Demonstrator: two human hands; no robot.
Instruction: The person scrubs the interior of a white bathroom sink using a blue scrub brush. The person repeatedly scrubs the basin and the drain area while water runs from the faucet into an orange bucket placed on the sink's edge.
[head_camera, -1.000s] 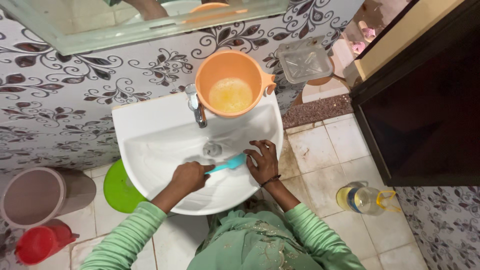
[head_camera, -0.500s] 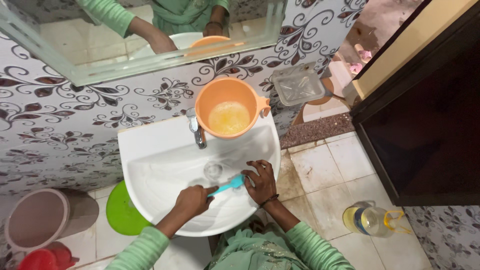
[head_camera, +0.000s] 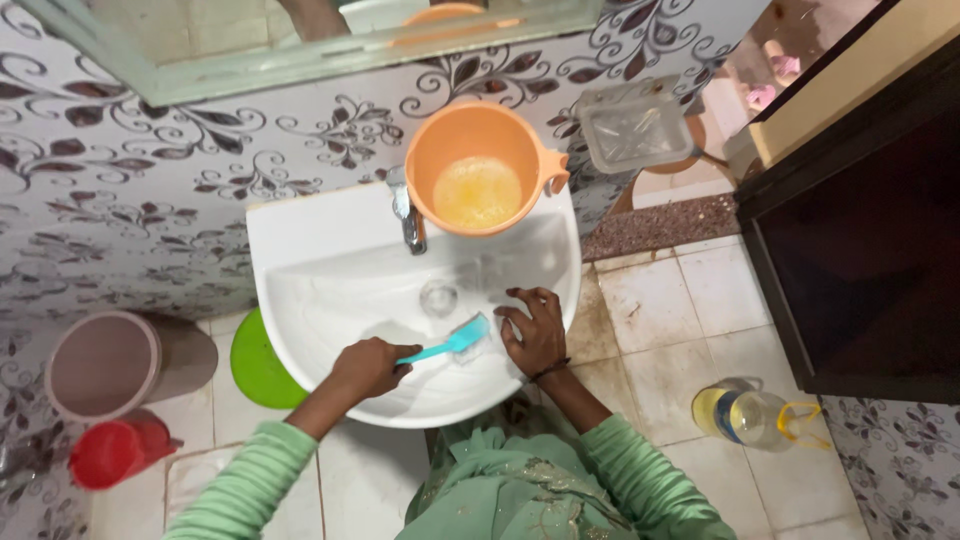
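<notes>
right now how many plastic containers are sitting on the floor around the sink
4: a green round plastic tub under the basin's left edge, a beige plastic bucket farther left, a red plastic jug below it, and a clear bottle of yellowish liquid at right. The basin may hide others.

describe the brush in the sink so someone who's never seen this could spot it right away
Find the white washbasin against the flower-patterned wall. Inside its bowl, just below the drain, the left hand holds a small brush. It is the only turquoise thing there, with a thin handle and a wider bristle head.
</notes>
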